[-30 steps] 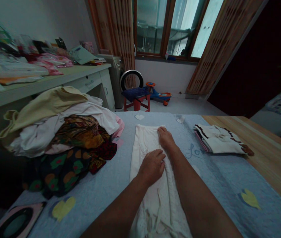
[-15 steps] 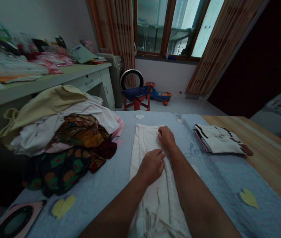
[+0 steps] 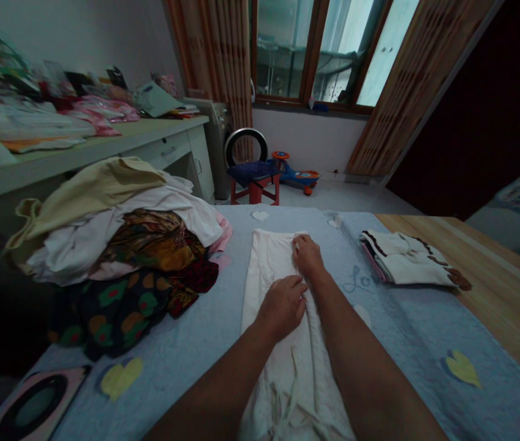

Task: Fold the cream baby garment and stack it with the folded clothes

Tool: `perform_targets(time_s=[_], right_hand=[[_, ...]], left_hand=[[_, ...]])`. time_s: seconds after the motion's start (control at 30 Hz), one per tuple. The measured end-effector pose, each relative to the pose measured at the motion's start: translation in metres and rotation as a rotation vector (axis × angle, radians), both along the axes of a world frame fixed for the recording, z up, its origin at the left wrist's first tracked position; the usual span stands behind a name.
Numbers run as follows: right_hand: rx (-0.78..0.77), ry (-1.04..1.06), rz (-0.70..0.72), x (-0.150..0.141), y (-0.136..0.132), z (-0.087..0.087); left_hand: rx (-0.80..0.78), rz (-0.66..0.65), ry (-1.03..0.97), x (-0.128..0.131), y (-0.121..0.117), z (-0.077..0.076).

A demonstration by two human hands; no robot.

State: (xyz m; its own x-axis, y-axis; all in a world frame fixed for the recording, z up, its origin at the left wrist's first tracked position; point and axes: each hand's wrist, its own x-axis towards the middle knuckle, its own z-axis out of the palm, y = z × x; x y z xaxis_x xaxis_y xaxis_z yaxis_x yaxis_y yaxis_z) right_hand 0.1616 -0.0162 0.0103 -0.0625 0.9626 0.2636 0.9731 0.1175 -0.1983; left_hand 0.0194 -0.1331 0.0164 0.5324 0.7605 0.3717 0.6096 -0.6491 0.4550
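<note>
Left hand (image 3: 282, 308) and right hand (image 3: 308, 256) lie flat on a white garment (image 3: 278, 373); blue sheet (image 3: 402, 331) reads "Lo".

The room is dim, and the only strong light comes from the window (image 3: 312, 55), whose panes glow pale without a hard glare; left of the window, the space beneath the desk (image 3: 163, 147) sinks into near-black shadow; right of the window, the dark doorway (image 3: 452, 128) shows almost no detail; well below the window, the white garment (image 3: 282, 373) stays readable in flat, soft light, while the left hand (image 3: 282, 308) looks dusky; the wide lens bends the curtains (image 3: 420, 79) toward the frame's edge; the papers (image 3: 25, 119) left of the window look soft and smeared.
</note>
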Motion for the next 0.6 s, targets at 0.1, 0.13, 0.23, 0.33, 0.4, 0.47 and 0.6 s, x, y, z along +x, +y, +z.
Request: perform_targets(time_s=[0.1,0.13,0.23,0.33,0.4,0.47,0.6], right_hand=[[-0.009,-0.002,0.048,0.002,0.005,-0.006],[-0.018,-0.007,0.056,0.003,0.006,-0.008],[-0.04,-0.016,0.06,0.004,0.008,-0.009],[-0.017,0.015,0.019,0.002,0.003,-0.006],[0.021,0.029,-0.043,-0.001,-0.001,-0.002],[0.059,0.012,-0.117,-0.004,-0.006,0.002],[0.073,-0.036,-0.183,-0.009,-0.01,0.007]], left_hand=[[-0.003,-0.005,0.008,0.0,0.0,0.001],[-0.004,-0.005,0.01,0.0,0.0,0.001],[-0.007,-0.003,0.014,0.001,0.0,0.002],[-0.011,-0.002,0.007,0.001,0.0,0.002],[-0.009,-0.003,0.001,0.001,-0.001,0.002],[-0.004,0.0,-0.003,0.001,-0.001,0.002],[0.006,-0.001,-0.014,0.001,-0.001,0.001]])
